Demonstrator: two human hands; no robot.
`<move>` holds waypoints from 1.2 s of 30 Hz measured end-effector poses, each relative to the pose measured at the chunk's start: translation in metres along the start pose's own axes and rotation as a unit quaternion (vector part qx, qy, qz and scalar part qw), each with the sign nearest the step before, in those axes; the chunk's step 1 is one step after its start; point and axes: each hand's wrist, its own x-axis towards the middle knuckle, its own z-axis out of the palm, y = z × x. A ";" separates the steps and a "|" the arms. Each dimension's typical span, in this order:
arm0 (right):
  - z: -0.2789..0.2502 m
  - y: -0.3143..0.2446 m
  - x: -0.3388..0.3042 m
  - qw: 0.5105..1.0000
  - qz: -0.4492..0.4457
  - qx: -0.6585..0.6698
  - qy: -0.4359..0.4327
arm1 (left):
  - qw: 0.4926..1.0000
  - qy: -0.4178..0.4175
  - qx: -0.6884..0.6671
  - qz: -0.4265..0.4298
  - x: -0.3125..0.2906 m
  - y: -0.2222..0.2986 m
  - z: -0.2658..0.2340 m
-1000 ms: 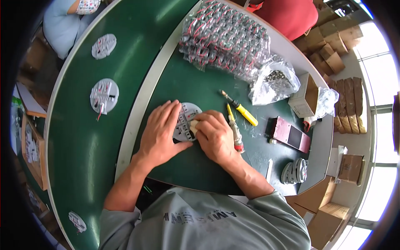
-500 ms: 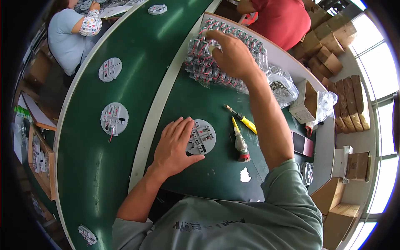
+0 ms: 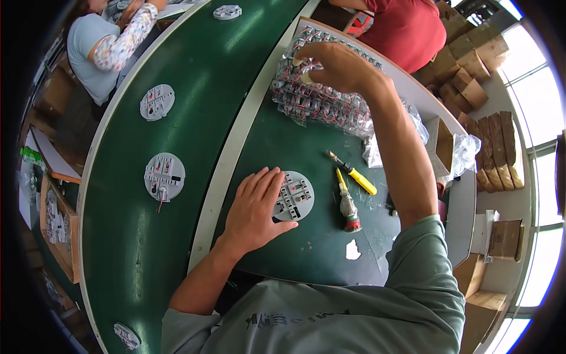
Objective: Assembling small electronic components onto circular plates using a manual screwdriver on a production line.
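My left hand [image 3: 253, 206] lies with fingers stretched over the left side of a round, pale grey plate [image 3: 302, 197] with small black, white and red parts on its face. Part of that plate is hidden under the hand. My right hand [image 3: 336, 68] reaches out over a clear plastic-wrapped batch of small motor-like parts [image 3: 318, 106] with red wires. Its thumb and forefinger are apart, their tips pale, and no part shows between them. To the right of the plate lie a yellow-handled tool [image 3: 359, 180] and a second tool with a wrapped grip [image 3: 348, 209].
Similar round plates [image 3: 164, 177] are spaced along the green belt [image 3: 194, 112] on the left, behind a pale rail [image 3: 236, 138]. An open carton [image 3: 439, 147] and a plastic bag [image 3: 466, 154] stand at the right. Two people sit beyond, one in a red shirt [image 3: 407, 35].
The view has shifted slightly. My right hand's forefinger has dipped a little over the wired parts, while the left hand stays on the plate. The person at far left has moved an arm.
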 end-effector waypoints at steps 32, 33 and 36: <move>0.111 -0.066 -0.119 0.974 0.138 0.171 -0.056 | 0.997 -0.062 -0.045 0.015 0.011 -0.031 0.003; 0.113 -0.063 -0.120 0.981 0.105 0.160 -0.036 | 0.996 -0.048 -0.081 0.002 0.010 -0.032 0.001; 0.121 -0.060 -0.128 0.987 0.046 0.153 -0.004 | 0.986 -0.031 -0.160 -0.039 0.005 -0.032 -0.002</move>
